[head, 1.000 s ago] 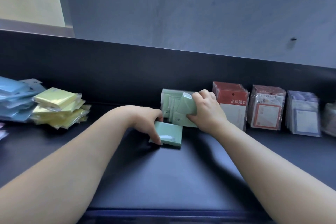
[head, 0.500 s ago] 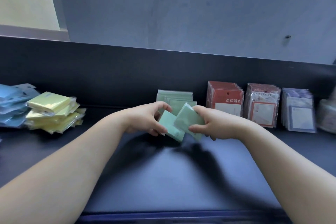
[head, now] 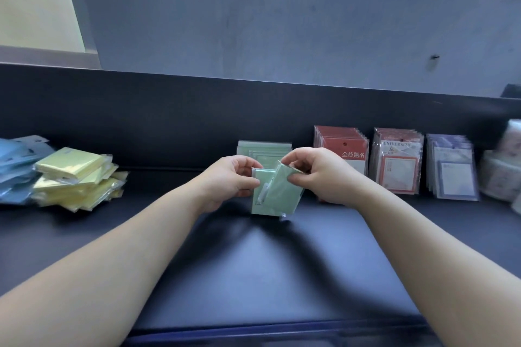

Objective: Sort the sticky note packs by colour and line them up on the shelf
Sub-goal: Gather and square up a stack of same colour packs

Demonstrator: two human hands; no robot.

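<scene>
While close, hands round green packs

One wide-angle view, worn on the person's head, looks forward and down along both forearms onto the dark shelf. It sits close: the left hand, holding an upright green pack, and the right hand, pinching a tilted green pack, meet at frame centre. The shelf's near edge runs along the bottom, its back panel crosses the far middle, the grey wall fills the top
</scene>
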